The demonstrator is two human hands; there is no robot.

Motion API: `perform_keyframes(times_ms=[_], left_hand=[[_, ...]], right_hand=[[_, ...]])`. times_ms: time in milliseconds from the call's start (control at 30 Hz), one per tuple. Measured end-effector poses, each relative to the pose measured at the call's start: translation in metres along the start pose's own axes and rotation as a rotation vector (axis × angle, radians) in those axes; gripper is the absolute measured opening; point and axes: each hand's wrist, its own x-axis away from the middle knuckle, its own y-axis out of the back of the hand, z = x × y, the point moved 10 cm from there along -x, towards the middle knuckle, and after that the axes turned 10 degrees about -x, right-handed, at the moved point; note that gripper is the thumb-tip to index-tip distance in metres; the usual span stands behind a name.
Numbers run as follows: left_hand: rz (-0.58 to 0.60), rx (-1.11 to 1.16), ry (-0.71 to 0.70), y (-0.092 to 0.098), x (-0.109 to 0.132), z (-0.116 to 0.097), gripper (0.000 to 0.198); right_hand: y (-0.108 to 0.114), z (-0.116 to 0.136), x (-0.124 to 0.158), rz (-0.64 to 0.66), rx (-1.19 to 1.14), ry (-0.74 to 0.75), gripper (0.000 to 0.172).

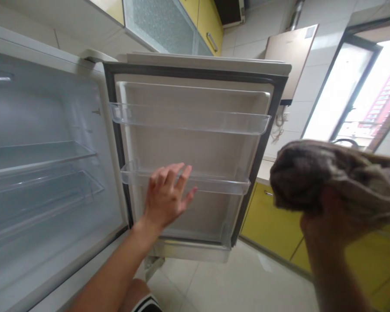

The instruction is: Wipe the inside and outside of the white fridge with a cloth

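An open fridge door (pixel 188 151) fills the middle of the view, with clear plastic shelves across its inner side. My left hand (pixel 167 195) is in front of the middle door shelf (pixel 221 184), fingers apart and holding nothing; whether it touches the shelf I cannot tell. At the right, my right hand (pixel 328 221) grips a crumpled brownish-grey cloth (pixel 338 173), blurred by motion. The upper door shelf (pixel 195 120) spans the door above my left hand.
The fridge interior (pixel 29 121) with glass shelves is at the left. Yellow lower cabinets (pixel 273 221) stand behind the door at the right, under a window (pixel 357 86). Yellow and glass wall cabinets (pixel 162 26) hang above. Pale floor tiles (pixel 221 281) show below.
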Motion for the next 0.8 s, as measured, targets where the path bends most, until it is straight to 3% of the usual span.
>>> perform_keyframes(times_ms=[67, 100, 200, 233, 300, 367, 433, 600, 667, 733, 800], left_hand=[[0.075, -0.07, -0.059, -0.012, -0.016, 0.01, 0.046], [0.109, -0.088, -0.087, -0.017, -0.021, 0.012, 0.047], [0.139, -0.097, -0.117, -0.021, -0.028, 0.012, 0.051], [0.127, -0.095, -0.109, -0.02, -0.029, 0.012, 0.052], [0.093, -0.094, -0.103, -0.019, -0.029, 0.01, 0.053], [0.071, -0.107, -0.105, -0.02, -0.031, 0.008, 0.053], [0.067, -0.119, -0.108, -0.025, -0.033, 0.007, 0.052], [0.087, -0.128, -0.092, -0.041, -0.04, 0.005, 0.048], [0.093, -0.137, -0.089, -0.047, -0.043, 0.003, 0.049], [0.108, -0.14, -0.08, -0.052, -0.045, 0.002, 0.05], [0.126, -0.143, -0.064, -0.056, -0.047, 0.002, 0.05]], right_hand=[[-0.043, 0.008, -0.057, -0.005, -0.147, 0.22, 0.102], [-0.079, 0.005, -0.079, 0.119, -0.187, 0.24, 0.097], [-0.169, -0.014, -0.111, 0.458, -0.251, 0.103, 0.073], [-0.184, -0.02, -0.11, 0.503, -0.27, 0.067, 0.067], [-0.189, -0.033, -0.098, 0.491, -0.309, 0.011, 0.063], [-0.168, -0.058, -0.074, 0.418, -0.311, -0.1, 0.061], [-0.131, -0.094, -0.036, 0.364, -0.247, -0.259, 0.062], [-0.008, -0.181, 0.102, 0.331, 0.022, -0.683, 0.064], [0.035, -0.207, 0.157, 0.296, 0.056, -0.837, 0.077], [0.063, -0.224, 0.197, 0.248, 0.057, -0.964, 0.086], [0.071, -0.232, 0.215, 0.202, 0.029, -1.04, 0.09]])
